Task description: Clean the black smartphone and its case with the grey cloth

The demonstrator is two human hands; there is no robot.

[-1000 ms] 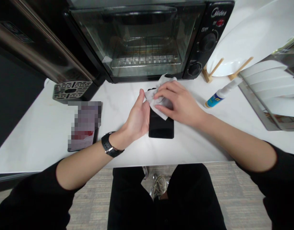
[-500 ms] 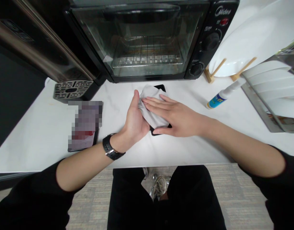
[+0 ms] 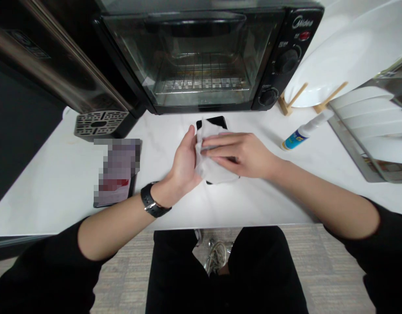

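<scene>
A flat black phone (image 3: 217,120) lies at the middle of the counter, mostly covered, with only its far end and a bit of its near edge showing. Over it is a thin light grey wiping cloth (image 3: 217,173) with zigzag edges. My left hand (image 3: 185,163), a black watch on its wrist, holds the phone by its left side; the thumb points up and the other fingers are largely hidden. From the right, my right hand (image 3: 246,155) presses the cloth onto the phone, its fingers bent and bunching the fabric.
A toaster oven (image 3: 201,109) stands just behind my hands. To the left are a machine with a slotted drip tray (image 3: 101,124) and a second phone (image 3: 117,174), its screen blurred. A spray bottle (image 3: 295,138), white plates (image 3: 338,61) and a dish rack (image 3: 354,150) stand right.
My right hand's fingers have gone from flat to bent, gathering the cloth. The cloth has shifted toward me and right, baring more of the phone's far end. My left hand has barely moved.
</scene>
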